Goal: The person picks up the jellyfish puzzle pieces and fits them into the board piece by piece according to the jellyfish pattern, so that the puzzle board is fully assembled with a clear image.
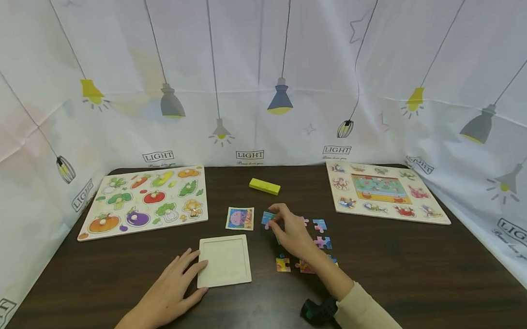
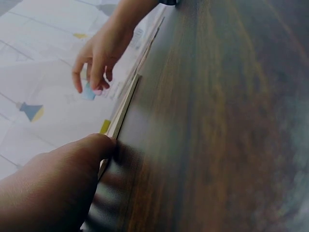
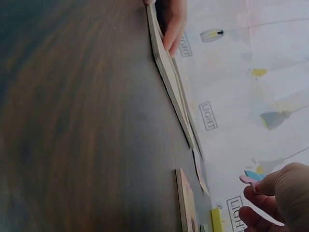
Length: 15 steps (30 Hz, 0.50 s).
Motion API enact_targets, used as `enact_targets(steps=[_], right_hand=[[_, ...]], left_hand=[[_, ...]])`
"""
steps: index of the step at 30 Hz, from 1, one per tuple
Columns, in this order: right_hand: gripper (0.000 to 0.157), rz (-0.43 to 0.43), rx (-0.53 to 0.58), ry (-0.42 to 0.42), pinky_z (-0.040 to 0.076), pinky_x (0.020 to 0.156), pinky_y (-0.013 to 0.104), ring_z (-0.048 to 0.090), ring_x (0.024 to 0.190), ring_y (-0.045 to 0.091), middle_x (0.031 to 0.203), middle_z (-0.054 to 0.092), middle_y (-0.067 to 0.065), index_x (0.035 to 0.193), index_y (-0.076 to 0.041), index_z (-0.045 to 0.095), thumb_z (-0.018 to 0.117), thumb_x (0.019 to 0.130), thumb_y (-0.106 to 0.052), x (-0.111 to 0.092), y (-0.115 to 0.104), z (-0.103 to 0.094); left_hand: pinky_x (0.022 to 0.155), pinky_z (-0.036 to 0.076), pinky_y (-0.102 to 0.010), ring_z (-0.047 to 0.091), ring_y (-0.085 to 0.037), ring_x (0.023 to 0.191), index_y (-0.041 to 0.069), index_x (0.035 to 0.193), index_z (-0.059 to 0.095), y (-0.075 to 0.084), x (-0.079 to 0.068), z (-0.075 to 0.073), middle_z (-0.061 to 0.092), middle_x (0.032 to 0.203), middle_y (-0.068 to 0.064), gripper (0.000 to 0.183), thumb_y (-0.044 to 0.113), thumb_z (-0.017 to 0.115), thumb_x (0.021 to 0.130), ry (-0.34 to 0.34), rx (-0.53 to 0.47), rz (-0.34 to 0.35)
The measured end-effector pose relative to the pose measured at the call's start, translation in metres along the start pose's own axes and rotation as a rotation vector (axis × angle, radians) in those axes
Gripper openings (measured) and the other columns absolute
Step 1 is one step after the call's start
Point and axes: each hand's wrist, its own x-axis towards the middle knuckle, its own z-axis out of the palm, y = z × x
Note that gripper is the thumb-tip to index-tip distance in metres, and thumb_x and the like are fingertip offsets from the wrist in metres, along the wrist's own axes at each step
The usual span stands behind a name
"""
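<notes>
My right hand (image 1: 293, 233) pinches a blue and pink jigsaw piece (image 1: 267, 218) between thumb and fingertips, raised off the table. In the right wrist view the piece (image 3: 249, 179) stands out from the fingertips. My left hand (image 1: 176, 286) rests at the left side of a square wooden puzzle tray (image 1: 226, 283), its fingers touching the rim. Several loose jigsaw pieces lie below and right of my right hand, among them a yellow piece (image 1: 282, 265) and a pink and blue piece (image 1: 323, 242). My right hand and forearm partly hide some of them.
A small picture card (image 1: 240, 218) lies behind the tray, and a yellow block (image 1: 264, 186) farther back. A vegetable peg board (image 1: 129, 203) is at the back left; a sea-animal board (image 1: 343, 195) at the back right. A white printed curtain (image 1: 242, 63) encloses the dark table.
</notes>
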Motion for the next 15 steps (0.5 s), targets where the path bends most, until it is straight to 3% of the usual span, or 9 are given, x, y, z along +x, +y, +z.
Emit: enact_targets(steps=[7, 15], right_hand=[[0.026, 0.009, 0.01, -0.062, 0.042, 0.046, 0.02, 0.046, 0.057, 0.007, 0.075, 0.057, -0.006, 0.111, -0.009, 0.054, 0.061, 0.086, -0.004, 0.002, -0.019, 0.006], [0.025, -0.001, 0.089, -0.107, 0.045, 0.049, 0.019, 0.047, 0.057, 0.007, 0.074, 0.055, -0.005, 0.11, -0.007, 0.056, 0.062, 0.086, -0.004, 0.003, -0.034, 0.014]], left_hand=[[0.1, 0.032, -0.051, 0.035, -0.033, 0.128, 0.01, 0.124, 0.057, -0.001, 0.0, 0.0, 0.045, 0.134, -0.014, 0.051, 0.041, 0.064, 0.084, -0.005, 0.009, 0.001], [0.101, 0.032, -0.05, 0.035, -0.032, 0.128, 0.007, 0.126, 0.053, 0.0, 0.0, -0.002, 0.045, 0.134, -0.014, 0.056, 0.042, 0.065, 0.083, -0.008, -0.019, -0.024]])
